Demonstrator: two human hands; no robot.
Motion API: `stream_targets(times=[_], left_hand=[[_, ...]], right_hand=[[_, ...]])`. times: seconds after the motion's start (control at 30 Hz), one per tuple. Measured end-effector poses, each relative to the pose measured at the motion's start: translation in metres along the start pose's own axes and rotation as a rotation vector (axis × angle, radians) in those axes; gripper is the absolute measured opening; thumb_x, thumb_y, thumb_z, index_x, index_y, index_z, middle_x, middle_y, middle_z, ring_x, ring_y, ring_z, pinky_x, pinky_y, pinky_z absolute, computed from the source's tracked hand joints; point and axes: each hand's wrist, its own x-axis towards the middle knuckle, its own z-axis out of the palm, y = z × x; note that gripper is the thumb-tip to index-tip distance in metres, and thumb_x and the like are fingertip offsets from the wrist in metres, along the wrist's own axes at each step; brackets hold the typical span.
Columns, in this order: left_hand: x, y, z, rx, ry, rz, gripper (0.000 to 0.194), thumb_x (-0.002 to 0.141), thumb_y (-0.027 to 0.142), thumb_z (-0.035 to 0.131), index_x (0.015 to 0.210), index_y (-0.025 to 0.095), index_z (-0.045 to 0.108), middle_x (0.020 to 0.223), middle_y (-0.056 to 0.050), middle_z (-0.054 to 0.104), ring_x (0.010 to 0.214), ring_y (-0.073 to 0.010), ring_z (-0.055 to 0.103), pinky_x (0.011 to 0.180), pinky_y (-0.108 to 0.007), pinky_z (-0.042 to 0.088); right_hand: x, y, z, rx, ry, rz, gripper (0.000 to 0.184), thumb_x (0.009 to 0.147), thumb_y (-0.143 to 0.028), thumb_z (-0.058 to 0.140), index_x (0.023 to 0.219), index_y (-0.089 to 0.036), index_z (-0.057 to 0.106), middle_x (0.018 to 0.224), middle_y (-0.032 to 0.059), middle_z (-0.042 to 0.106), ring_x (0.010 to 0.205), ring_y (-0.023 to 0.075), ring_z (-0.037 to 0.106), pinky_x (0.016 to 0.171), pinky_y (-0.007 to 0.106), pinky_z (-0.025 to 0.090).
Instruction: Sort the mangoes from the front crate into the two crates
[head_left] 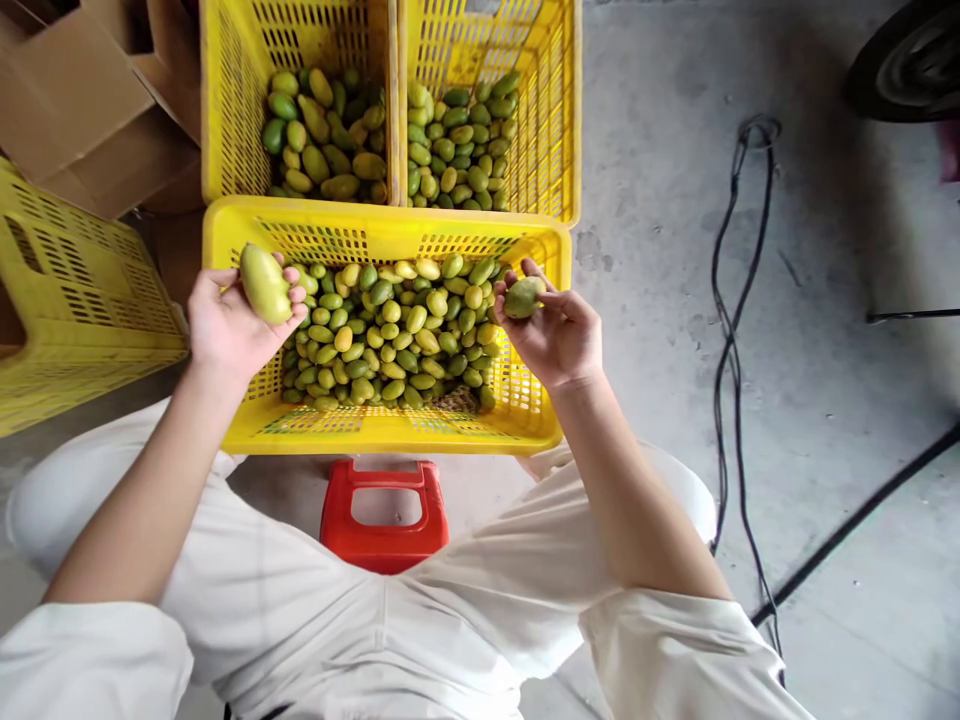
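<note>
While fingers [298, 294] cup fruit [262, 280], floor [645, 320] beyond rim [390, 438]

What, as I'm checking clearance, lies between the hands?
In the head view, green and yellow fruits in the nearest yellow crate lie between the left hand and right hand.

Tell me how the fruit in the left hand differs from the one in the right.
The large fruit in the left hand is longer; the small fruit in the right hand is stubbier. The large fruit is paler; the small fruit looks duller green. Both are greenish and hand-held.
</note>
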Motion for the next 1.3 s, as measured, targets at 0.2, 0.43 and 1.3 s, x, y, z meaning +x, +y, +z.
stream_targets(times=[0.2, 0.43, 1.3], left_hand=[[-0.004, -0.003, 0.004, 0.038, -0.012, 0.007, 0.016, 0.097, 0.037, 0.062, 0.101, 0.025, 0.073, 0.083, -0.007, 0.074, 0.064, -0.0172, 0.067, 0.051, -0.024, 0.052], [-0.002, -0.002, 0.005, 0.027, 0.032, 0.037, 0.013, 0.099, 0.032, 0.061, 0.098, 0.021, 0.068, 0.074, -0.005, 0.070, 0.050, -0.0078, 0.048, 0.041, -0.015, 0.039], [-0.005, 0.003, 0.010, 0.024, 0.118, -0.099, 0.011, 0.102, 0.026, 0.051, 0.099, 0.019, 0.059, 0.080, -0.010, 0.075, 0.048, -0.0079, 0.056, 0.038, -0.011, 0.038]], right_hand=[[-0.003, -0.002, 0.010, -0.026, 0.131, -0.032, 0.011, 0.095, -0.034, 0.073, 0.099, -0.030, 0.063, 0.109, 0.0018, 0.078, 0.083, 0.0170, 0.073, 0.056, 0.026, 0.061], [0.001, -0.002, 0.004, -0.026, 0.177, 0.021, 0.014, 0.092, -0.029, 0.070, 0.105, -0.028, 0.065, 0.104, 0.0009, 0.077, 0.070, 0.0140, 0.065, 0.051, 0.023, 0.055], [-0.016, 0.069, -0.008, -0.154, 0.622, 0.492, 0.015, 0.104, -0.026, 0.049, 0.089, -0.025, 0.051, 0.074, -0.0007, 0.058, 0.055, 0.0104, 0.054, 0.042, 0.012, 0.047]])
